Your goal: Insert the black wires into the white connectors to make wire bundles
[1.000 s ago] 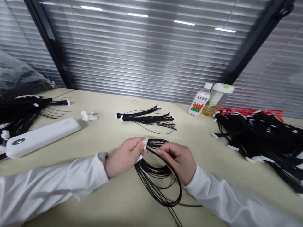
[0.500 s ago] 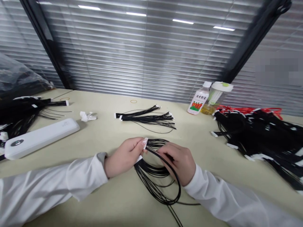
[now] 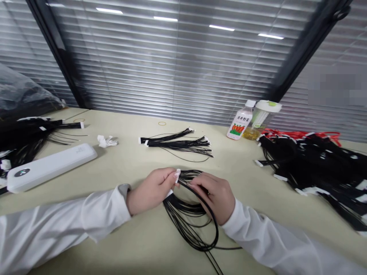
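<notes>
Between my hands is a looped bundle of thin black cables [image 3: 186,233] with white connectors at its ends. My left hand [image 3: 153,191] is closed on the bundle, pinching a white connector [image 3: 177,175] between thumb and fingers. A second white connector [image 3: 169,193] shows just under that hand. My right hand [image 3: 216,194] is closed on the cables at the right of the loop; its fingertips are partly hidden behind a cable. Loose cable ends trail down towards me and to the right.
Beyond my hands lie two small black cable bundles [image 3: 180,143]. A white power bank [image 3: 54,166], crumpled tissue [image 3: 106,141] and dark cable pile [image 3: 25,133] are on the left. At right are a drink bottle [image 3: 241,121], lidded cup [image 3: 262,118] and large cable pile [image 3: 312,164].
Both hands keep their hold in nearly the same place. The white connector at my left fingertips looks slightly turned; the view has shifted a little.
</notes>
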Demonstrator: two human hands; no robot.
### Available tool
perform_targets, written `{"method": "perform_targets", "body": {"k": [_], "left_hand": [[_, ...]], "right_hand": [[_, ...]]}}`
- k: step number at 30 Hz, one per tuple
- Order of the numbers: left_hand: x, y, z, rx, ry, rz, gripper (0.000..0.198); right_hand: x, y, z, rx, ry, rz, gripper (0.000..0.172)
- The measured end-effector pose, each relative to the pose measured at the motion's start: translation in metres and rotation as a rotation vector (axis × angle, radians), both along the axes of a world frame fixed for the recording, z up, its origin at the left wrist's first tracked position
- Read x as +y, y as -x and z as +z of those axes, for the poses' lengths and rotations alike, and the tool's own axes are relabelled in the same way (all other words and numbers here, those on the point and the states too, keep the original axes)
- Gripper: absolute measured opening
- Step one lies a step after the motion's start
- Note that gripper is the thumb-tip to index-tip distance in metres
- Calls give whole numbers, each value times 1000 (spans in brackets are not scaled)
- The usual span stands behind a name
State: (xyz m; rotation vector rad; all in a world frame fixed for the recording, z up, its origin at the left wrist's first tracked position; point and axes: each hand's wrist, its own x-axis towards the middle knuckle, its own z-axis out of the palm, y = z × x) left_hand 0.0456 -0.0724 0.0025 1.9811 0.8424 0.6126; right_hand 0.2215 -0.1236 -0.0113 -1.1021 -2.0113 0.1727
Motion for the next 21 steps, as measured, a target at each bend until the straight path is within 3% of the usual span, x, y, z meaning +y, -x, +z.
{"method": "perform_targets", "body": {"k": [21], "left_hand": [[-1, 0, -1, -22, 25, 54, 33]], "right_hand": [[-2, 3, -3, -125, -22, -104, 14]]}}
